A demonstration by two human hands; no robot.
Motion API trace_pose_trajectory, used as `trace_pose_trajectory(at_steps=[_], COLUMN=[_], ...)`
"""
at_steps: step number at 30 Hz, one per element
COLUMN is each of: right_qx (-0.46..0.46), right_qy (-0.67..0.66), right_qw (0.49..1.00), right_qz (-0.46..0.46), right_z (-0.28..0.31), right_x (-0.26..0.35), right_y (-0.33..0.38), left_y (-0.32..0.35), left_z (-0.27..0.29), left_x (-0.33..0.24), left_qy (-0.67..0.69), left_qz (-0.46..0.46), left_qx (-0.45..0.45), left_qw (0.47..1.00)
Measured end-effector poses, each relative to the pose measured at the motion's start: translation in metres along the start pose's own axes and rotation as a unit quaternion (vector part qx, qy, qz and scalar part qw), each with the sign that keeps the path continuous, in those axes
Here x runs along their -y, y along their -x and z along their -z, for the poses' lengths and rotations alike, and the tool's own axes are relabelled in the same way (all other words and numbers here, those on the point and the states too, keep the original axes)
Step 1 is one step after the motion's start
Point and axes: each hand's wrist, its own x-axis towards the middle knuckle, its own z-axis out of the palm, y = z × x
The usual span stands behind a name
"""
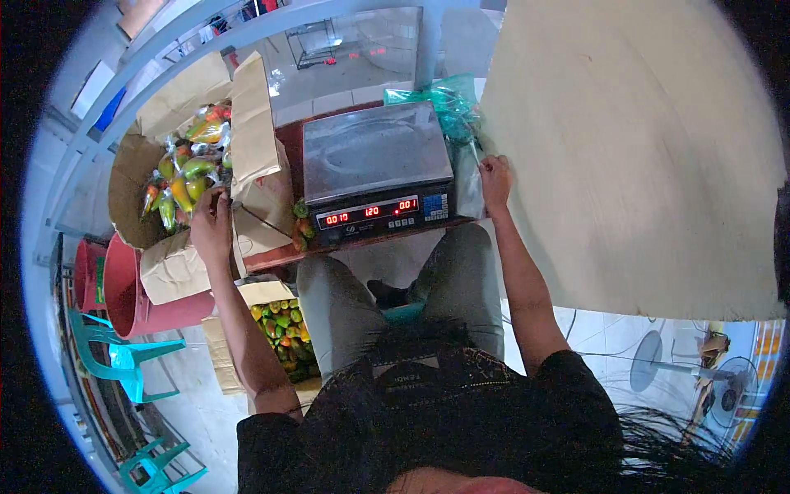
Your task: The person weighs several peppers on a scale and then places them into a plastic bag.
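My left hand (pixel 211 226) is at the near right edge of a cardboard box (pixel 130 185), its fingers curled together. I cannot make out what, if anything, they hold. Inside the box lie several clear bags (pixel 196 169) of green, yellow and red produce that looks like peppers. My right hand (pixel 496 188) pinches the upper edge of a flat clear plastic bag (pixel 469 185) to the right of the scale. Between my hands stands a digital scale (pixel 374 152) with a bare metal pan and a lit red display. A few loose peppers (pixel 302 224) rest against its left side.
Green plastic bags (pixel 448 103) lie behind the scale on the brown table (pixel 276 257). A large beige board (pixel 634 165) fills the right side. Below on the left are a box of loose peppers (pixel 285 333), red tubs (pixel 132 284) and teal chairs (pixel 127 358). A fan (pixel 728 391) stands lower right.
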Motion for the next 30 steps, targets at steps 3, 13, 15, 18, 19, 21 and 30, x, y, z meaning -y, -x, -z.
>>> trace_pose_trajectory(at_steps=[3,13,15,18,19,21,30], right_qx=[0.02,-0.02,-0.021,-0.044,-0.044,-0.088,-0.163], right_qy=[0.032,0.011,0.001,-0.041,-0.041,-0.034,-0.125], right_qw=[0.999,1.0,0.999,0.998,0.998,0.995,0.978], right_qz=[0.016,-0.005,-0.048,-0.031,-0.031,-0.018,0.028], right_z=[0.001,0.008,0.008,0.01,0.013,0.018,0.041], right_x=[-0.001,0.01,0.009,0.007,0.011,0.025,0.067], right_y=[-0.013,-0.015,-0.019,-0.023,-0.023,-0.026,-0.034], left_y=[0.004,0.006,0.006,0.005,0.005,0.006,0.007], left_z=[-0.001,-0.003,-0.004,-0.004,-0.006,-0.005,-0.004], left_x=[-0.004,-0.004,-0.004,-0.007,-0.006,-0.006,-0.004], left_qy=[-0.033,-0.046,-0.045,-0.038,-0.042,-0.048,-0.038], left_qz=[-0.016,-0.004,0.004,0.011,0.003,-0.005,0.001], left_qx=[-0.035,-0.056,-0.06,-0.048,-0.058,-0.07,-0.059], left_qw=[0.999,0.997,0.997,0.998,0.997,0.996,0.998])
